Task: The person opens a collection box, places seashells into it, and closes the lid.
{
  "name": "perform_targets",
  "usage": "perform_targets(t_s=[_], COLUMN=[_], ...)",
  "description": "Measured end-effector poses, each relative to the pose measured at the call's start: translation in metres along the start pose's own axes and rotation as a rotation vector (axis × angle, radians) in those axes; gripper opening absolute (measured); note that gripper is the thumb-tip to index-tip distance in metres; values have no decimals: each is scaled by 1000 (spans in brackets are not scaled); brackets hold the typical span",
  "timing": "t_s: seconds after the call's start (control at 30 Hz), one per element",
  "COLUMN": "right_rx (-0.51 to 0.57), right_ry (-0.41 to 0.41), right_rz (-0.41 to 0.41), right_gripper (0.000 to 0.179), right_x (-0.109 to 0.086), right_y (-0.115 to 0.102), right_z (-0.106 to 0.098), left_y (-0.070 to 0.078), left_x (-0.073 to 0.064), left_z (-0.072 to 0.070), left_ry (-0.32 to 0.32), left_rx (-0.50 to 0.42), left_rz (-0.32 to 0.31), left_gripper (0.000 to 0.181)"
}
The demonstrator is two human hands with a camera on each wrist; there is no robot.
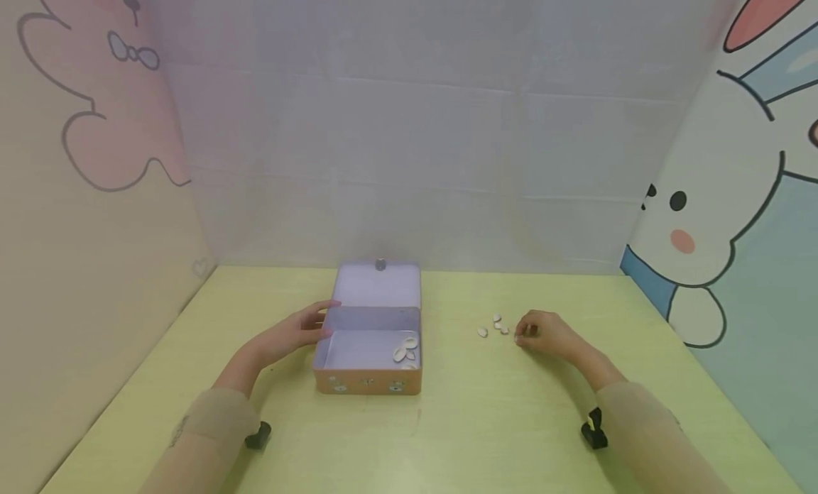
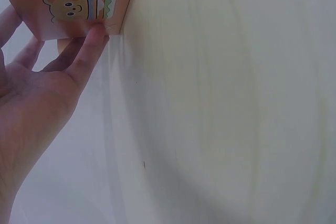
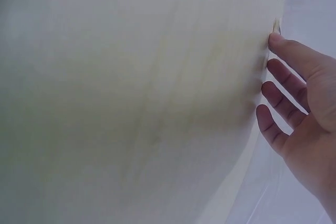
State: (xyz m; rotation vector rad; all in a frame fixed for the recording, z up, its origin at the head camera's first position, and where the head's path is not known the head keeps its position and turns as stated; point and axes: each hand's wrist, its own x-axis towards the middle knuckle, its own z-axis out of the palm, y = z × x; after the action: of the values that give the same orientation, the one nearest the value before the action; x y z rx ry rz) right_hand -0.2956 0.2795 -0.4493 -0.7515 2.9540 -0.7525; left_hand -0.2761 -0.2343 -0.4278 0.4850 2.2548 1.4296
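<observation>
A hinged tin box [image 1: 367,382], orange outside with cartoon bears and pale lilac inside, stands with its lid [image 1: 377,284] tipped back. My left hand [image 1: 287,336] rests at its left side, thumb and fingers spread along the rim and rear corner. In the left wrist view, fingertips touch the printed orange side [image 2: 79,4]. Several small white shells [image 1: 400,354] lie in the box's right part. My right hand [image 1: 548,334] pinches a small white shell [image 1: 516,339] low over the table. Just left of it lie several more loose shells [image 1: 482,332].
The pale yellow table [image 1: 460,437] meets a white sheet [image 1: 434,160] at the back. Cartoon-printed panels [image 1: 716,217] rise along both sides. Each wrist wears a black clip-like mount [image 1: 594,430].
</observation>
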Motion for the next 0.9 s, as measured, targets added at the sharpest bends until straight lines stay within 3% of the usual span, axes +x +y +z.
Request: perform_targets(t_s=[0.6,0.9], right_rx=[26,-7], right_ry=[-64,-28], right_rz=[50,-13], right_gripper=[8,9], right_x=[-1,-1], right_y=[-12,-27], right_z=[-18,-34], left_y=[2,-2], left_x=[0,2], left_z=[1,0], left_ry=[4,-3], left_rx=[3,1], left_rz=[-12,4], left_gripper=[59,58])
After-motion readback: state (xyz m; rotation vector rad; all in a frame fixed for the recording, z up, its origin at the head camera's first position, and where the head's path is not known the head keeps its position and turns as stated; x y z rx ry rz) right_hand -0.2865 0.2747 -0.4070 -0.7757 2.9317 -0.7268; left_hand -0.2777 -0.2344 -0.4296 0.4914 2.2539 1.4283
